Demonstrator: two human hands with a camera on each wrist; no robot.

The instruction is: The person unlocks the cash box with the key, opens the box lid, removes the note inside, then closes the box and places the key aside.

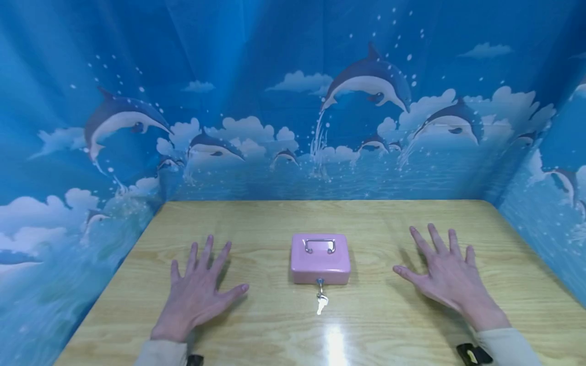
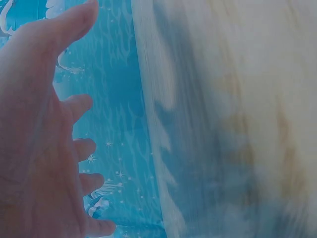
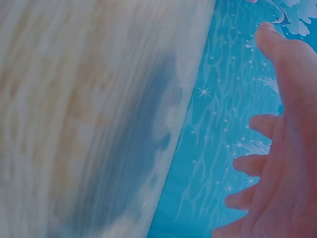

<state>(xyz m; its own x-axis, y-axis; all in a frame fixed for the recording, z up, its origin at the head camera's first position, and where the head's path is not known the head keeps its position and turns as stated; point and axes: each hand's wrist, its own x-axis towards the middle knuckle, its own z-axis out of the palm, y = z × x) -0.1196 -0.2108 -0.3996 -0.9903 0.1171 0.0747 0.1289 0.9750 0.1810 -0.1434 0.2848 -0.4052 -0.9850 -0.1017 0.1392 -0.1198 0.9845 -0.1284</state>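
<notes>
A pink cash box (image 1: 320,262) with its lid down sits near the middle of the wooden table, its silver handle (image 1: 320,242) lying on top. From the lock on its front side hangs a key (image 1: 322,303) on a small ring. My left hand (image 1: 197,295) is to the left of the box, fingers spread and palm down over the table. On the other side, my right hand (image 1: 446,274) has its fingers spread too, apart from the box. Both wrist views show an empty palm and the hand's shadow on the wood.
The light wooden table (image 1: 256,325) ends at the back against a blue curtain (image 1: 256,168) printed with dolphins and clouds. More of this cloth runs along the left and right sides. A bright glare lies on the wood in front of the box.
</notes>
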